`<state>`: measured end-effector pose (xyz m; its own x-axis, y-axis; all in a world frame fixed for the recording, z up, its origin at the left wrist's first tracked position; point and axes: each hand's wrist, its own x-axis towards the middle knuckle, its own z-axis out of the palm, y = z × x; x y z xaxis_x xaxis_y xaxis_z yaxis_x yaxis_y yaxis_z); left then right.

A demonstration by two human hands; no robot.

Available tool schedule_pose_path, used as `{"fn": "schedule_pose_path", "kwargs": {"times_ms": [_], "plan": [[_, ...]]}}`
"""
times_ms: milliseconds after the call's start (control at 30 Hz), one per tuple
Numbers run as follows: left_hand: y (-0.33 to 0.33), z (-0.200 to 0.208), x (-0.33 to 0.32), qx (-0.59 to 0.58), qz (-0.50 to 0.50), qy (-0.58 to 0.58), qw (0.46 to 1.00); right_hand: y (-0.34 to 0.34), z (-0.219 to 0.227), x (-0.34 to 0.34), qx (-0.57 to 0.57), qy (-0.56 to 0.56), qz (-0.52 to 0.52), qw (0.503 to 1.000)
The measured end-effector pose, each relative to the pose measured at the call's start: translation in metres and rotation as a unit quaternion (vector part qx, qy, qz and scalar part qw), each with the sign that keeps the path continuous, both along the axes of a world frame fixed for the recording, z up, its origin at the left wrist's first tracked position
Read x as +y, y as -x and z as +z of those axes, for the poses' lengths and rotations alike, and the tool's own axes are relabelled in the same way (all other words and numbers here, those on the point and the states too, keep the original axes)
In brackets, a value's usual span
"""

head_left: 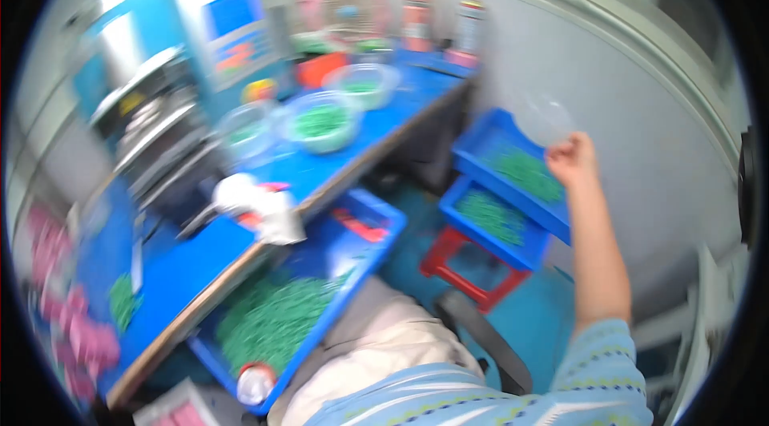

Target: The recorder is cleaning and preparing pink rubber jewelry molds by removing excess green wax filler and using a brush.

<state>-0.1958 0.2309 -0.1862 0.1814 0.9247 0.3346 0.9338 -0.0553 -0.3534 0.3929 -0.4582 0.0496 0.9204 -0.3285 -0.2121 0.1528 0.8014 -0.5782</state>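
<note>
My right hand (572, 158) is stretched out to the right, above the upper blue bin (487, 131). Its fingers are closed on the edge of a clear round plastic container (547, 121), blurred and faint against the wall. Small green strips (525, 173) lie in that bin. Under it sits a second blue bin (525, 256) with more green strips (489, 214), the pair resting on a red stool (452, 258). I cannot see my left hand.
Left is a blue worktable (208, 254) with a machine (160, 137), clear tubs (328, 141) of green pieces, a pink fan (348, 5) and a white cloth-like item (276, 214). By my lap, a large blue tray (383, 243) holds green strips and a can-like object (256, 384).
</note>
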Motion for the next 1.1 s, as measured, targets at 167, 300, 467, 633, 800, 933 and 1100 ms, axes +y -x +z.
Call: {"fn": "schedule_pose_path", "kwargs": {"times_ms": [167, 300, 467, 633, 800, 933, 1100], "plan": [[-0.03, 0.021, -0.022, -0.152, 0.032, 0.095, 0.983, 0.076, 0.039, 0.19, -0.088, 0.109, 0.393, 0.909], [-0.016, 0.022, -0.034, -0.21, 0.101, 0.059, 0.971, 0.124, 0.026, 0.334, -0.164, 0.106, 0.684, 0.702], [-0.009, 0.024, -0.042, -0.229, 0.062, 0.04, 0.971, 0.172, 0.036, 0.514, -0.176, 0.168, 0.714, 0.657], [-0.02, 0.029, -0.044, -0.267, 0.043, 0.029, 0.962, 0.164, 0.024, 0.649, -0.111, 0.205, 0.672, 0.703], [-0.021, 0.03, -0.043, -0.278, 0.038, 0.044, 0.959, 0.154, -0.011, 0.712, -0.033, 0.215, 0.644, 0.733], [-0.018, 0.035, -0.04, -0.293, 0.047, 0.049, 0.954, 0.156, -0.012, 0.708, 0.007, 0.164, 0.646, 0.745], [-0.001, 0.018, -0.036, -0.293, 0.066, 0.058, 0.952, 0.23, 0.046, 0.621, -0.274, 0.116, 0.553, 0.778]]}}
